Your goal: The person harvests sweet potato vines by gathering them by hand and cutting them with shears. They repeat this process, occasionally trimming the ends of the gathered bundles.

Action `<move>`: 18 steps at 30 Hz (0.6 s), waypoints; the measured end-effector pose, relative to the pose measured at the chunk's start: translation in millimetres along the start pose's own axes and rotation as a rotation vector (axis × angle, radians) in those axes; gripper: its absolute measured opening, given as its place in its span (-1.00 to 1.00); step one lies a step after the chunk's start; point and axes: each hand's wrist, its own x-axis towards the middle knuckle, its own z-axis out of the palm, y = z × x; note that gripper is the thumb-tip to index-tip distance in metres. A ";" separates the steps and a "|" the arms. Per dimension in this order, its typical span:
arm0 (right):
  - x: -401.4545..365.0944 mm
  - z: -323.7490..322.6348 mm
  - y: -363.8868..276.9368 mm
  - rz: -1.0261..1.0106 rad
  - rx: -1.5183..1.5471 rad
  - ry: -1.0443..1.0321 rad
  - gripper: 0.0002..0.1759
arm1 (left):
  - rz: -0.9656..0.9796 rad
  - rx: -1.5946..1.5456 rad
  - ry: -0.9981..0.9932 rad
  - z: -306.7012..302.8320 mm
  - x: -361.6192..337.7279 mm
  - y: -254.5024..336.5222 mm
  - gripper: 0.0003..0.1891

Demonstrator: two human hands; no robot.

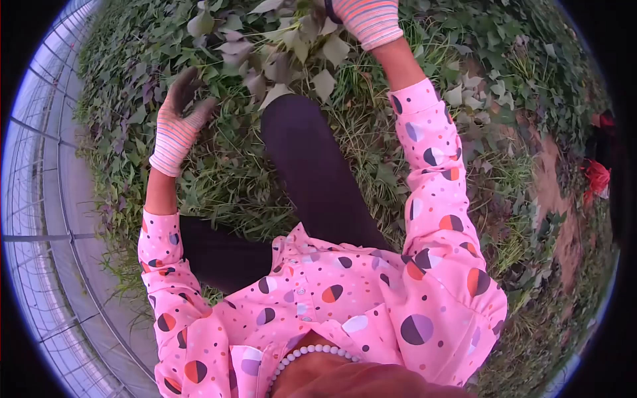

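Note:
My left hand (182,123) wears a striped glove with a dark palm. Its thumb and fingers are apart, with nothing between them, above the leafy vines (133,99). At the top edge of the view is my right hand (369,21) in a matching glove. Most of its fingers are cut off by the frame, so its grip is hidden. Right beside it, a raised clump of vine (292,50) shows the pale undersides of its leaves. My bent knee (302,139), in dark trousers, comes up just below that clump.
Grass and weeds (239,179) grow among the vines around my legs. A wire mesh frame (56,139) with sheeting curves along the left side. Bare soil (554,192) shows on the right, with a red object (596,178) near the far right edge.

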 end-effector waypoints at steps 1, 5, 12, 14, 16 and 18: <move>8.3 -7.2 18.4 -0.185 -0.149 0.016 -0.76 | -0.158 -0.041 0.002 -15.5 -10.5 -7.4 -0.36; 28.4 -14.5 70.8 -0.137 -0.373 -0.095 -0.80 | -0.400 0.012 0.000 -65.1 -53.1 -51.4 -0.45; -123.9 102.5 251.2 -0.082 -0.504 -0.721 -0.77 | -0.543 -0.068 0.008 -76.6 -83.2 -43.1 -0.54; -185.0 127.0 259.4 0.180 -0.572 -1.078 -0.74 | -0.607 -0.040 0.007 -82.9 -89.8 -51.0 -0.54; -235.6 148.4 255.9 0.378 -0.551 -1.263 -0.62 | -0.673 -0.035 -0.018 -89.1 -97.5 -58.6 -0.55; -268.5 183.2 278.1 0.346 -0.610 -1.338 -0.60 | -0.695 0.015 -0.012 -95.1 -103.9 -66.2 -0.56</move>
